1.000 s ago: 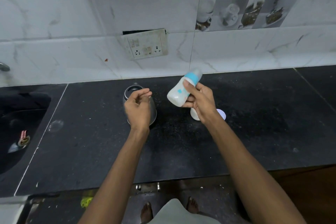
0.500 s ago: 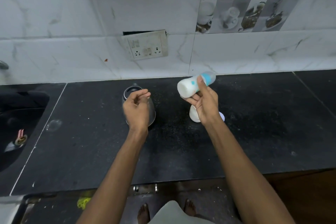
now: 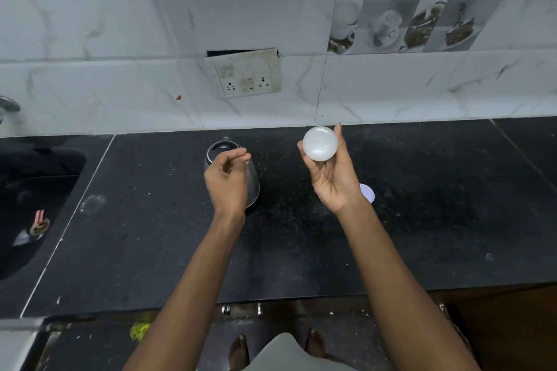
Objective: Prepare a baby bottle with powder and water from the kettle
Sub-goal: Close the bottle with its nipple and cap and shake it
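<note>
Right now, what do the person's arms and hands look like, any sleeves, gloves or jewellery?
Both forearms are bare up to the frame edge: no sleeves show. The left hand and right hand wear no gloves, and no rings, watch or bracelets are visible. The nails look short and unpainted.

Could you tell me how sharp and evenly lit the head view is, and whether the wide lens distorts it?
Head view: bottle and both hands reasonably sharp; wall tiles at top smeared; counter's front edge bowed by the lens; sink at left nearly black.
</note>
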Available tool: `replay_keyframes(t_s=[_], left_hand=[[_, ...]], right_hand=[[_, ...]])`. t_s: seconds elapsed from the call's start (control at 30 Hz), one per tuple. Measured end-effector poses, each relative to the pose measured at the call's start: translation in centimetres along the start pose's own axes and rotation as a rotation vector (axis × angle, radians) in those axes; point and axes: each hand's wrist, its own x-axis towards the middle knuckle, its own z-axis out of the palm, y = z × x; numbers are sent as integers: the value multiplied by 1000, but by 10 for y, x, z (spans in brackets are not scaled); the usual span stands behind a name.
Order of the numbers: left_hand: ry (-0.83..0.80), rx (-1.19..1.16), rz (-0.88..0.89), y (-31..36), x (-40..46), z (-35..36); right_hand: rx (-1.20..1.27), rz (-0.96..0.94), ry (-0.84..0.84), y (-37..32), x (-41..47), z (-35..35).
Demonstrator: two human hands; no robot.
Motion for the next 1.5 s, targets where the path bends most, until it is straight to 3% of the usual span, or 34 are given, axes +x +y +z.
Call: replay_keyframes(t_s=[0.27, 0.4, 0.53, 0.63, 0.93, 1.03, 1.13, 1.23, 1.33, 1.43, 1.5], left_hand=[[-8, -14, -12, -2, -1, -1], [-12, -5, -10, -4, -3, 2], [-11, 4, -23, -5, -3, 6], [-12, 11, -14, -7, -1, 8], [-34, 15, -24, -2, -1, 12], [-20, 8, -13, -2, 1, 13], [-43, 28, -18, 2, -2, 16], [-38, 14, -14, 1, 0, 17], [-58, 13, -14, 5, -3, 20], [-41, -2, -10, 2, 1, 19], [-44, 16, -6, 5, 0, 18]], right_hand=[[-5, 32, 46, 0, 3, -13], [-349, -120, 48, -3, 4, -20], [-711, -192, -56, -2, -1, -22], [-611, -255, -22, -5, 2, -22], [-770, -250, -72, -4, 8, -20], [-638, -265, -13, -3, 8, -21], [-712, -250, -71, 0, 8, -20], [-602, -249, -32, -1, 11, -21], [-752, -213, -139, 4, 11, -17], [-628, -237, -89, 3, 11, -17], [-686, -220, -128, 4, 9, -15]])
